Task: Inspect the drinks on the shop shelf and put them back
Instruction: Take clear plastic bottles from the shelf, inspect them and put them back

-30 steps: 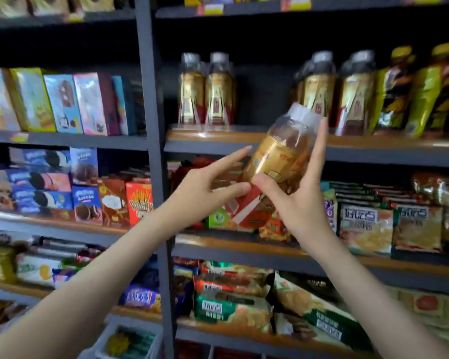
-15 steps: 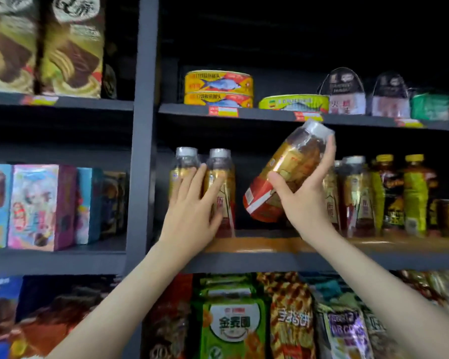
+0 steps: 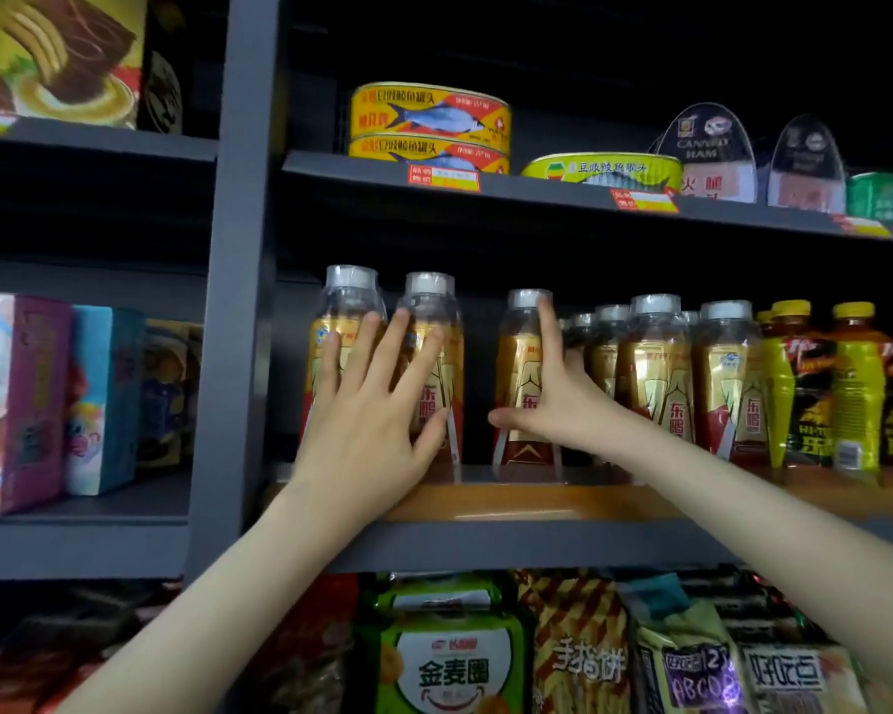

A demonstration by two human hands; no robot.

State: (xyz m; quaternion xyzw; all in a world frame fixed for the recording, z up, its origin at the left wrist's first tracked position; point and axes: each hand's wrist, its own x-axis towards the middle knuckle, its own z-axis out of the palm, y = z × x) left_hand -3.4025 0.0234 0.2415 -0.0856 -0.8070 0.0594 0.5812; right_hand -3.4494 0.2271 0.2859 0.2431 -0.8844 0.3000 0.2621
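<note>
Gold-labelled drink bottles with clear caps stand in a row on the wooden middle shelf [image 3: 537,499]. My left hand [image 3: 377,404] lies flat with spread fingers against the two leftmost bottles [image 3: 434,322]. A third bottle [image 3: 522,363] stands upright just right of them, with a small gap between. My right hand [image 3: 552,399] holds this bottle, thumb across its lower front and index finger reaching up to the cap. Several more of the same bottles [image 3: 656,363] stand to the right.
Yellow-capped green and black bottles [image 3: 846,383] fill the shelf's right end. Fish tins [image 3: 429,121] and canned ham [image 3: 707,157] sit on the shelf above, snack bags [image 3: 449,657] below. A grey upright post [image 3: 238,301] separates boxed snacks [image 3: 22,399] on the left.
My right hand has brought the tilted bottle down and stood it upright on the shelf. My left hand has stayed against the two left bottles. The view has closed in.
</note>
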